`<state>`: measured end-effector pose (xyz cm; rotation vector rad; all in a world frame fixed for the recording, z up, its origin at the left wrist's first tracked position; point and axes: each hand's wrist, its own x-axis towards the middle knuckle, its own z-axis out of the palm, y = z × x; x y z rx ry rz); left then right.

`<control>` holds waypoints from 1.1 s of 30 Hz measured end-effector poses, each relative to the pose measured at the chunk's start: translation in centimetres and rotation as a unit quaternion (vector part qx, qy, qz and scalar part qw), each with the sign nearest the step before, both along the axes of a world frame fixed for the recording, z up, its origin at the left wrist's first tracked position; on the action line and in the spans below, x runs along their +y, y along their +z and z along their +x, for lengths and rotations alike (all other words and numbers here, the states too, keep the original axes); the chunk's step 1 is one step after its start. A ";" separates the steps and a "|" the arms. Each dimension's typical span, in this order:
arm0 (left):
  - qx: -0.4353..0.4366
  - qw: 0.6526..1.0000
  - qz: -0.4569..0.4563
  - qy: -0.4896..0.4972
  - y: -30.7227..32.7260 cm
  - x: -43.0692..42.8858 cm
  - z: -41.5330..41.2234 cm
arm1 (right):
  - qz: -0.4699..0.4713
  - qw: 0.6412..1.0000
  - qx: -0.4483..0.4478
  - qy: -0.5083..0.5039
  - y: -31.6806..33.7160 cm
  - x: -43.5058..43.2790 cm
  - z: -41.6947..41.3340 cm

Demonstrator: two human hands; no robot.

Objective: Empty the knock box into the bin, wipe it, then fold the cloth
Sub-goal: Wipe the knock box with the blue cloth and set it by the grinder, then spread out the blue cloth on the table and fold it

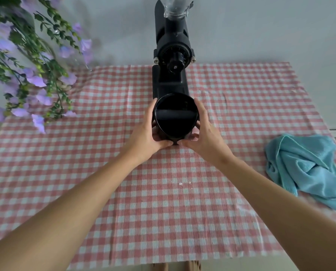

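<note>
A round black knock box [176, 116] with a bar across its mouth stands at the middle of the table, just in front of a coffee grinder. My left hand [150, 132] wraps its left side and my right hand [204, 132] wraps its right side, thumbs meeting at the near base. Its mouth tilts toward me and the inside looks dark; I cannot tell what it holds. A crumpled light blue cloth [307, 169] lies at the right edge of the table, apart from both hands. No bin is in view.
A black coffee grinder [172, 61] with a clear hopper rises right behind the knock box. Purple flowers with green leaves [30, 65] hang over the far left corner. A red-and-white checked tablecloth [163, 202] covers the table.
</note>
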<state>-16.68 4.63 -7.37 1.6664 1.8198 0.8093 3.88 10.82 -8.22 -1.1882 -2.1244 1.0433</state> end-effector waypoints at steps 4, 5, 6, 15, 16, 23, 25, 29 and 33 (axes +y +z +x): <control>-0.007 1.000 -0.018 -0.003 0.4 0.1 0.1 | 0.000 1.000 -0.006 -0.003 0.4 -0.1 -0.1; -0.015 0.999 -0.030 -0.010 0.8 0.0 0.0 | -0.001 1.000 -0.011 0.001 0.6 -0.2 -0.1; -0.016 0.999 -0.041 -0.019 1.1 -0.2 -0.1 | 0.001 1.000 -0.019 0.007 0.8 -0.2 -0.1; 0.047 0.969 0.240 -0.027 6.5 -3.5 2.1 | 0.047 0.992 -0.104 -0.054 5.8 -2.1 10.8; 0.045 0.963 0.263 -0.045 7.0 -3.6 3.7 | 0.052 0.989 -0.122 -0.067 6.5 -2.5 13.1; 0.011 0.981 0.140 -0.137 7.2 -0.5 16.3 | 0.115 0.958 -0.235 -0.120 7.5 -1.9 27.1; 0.014 0.987 0.091 -0.133 6.1 1.1 20.1 | 0.115 0.955 -0.244 -0.122 6.7 -1.4 29.2; -0.032 0.998 -0.001 -0.057 4.1 3.9 27.0 | 0.115 0.962 -0.226 -0.102 5.4 -0.3 30.9; 0.017 0.998 0.005 -0.060 2.6 5.2 30.0 | 0.151 0.960 -0.234 -0.043 4.5 0.6 30.6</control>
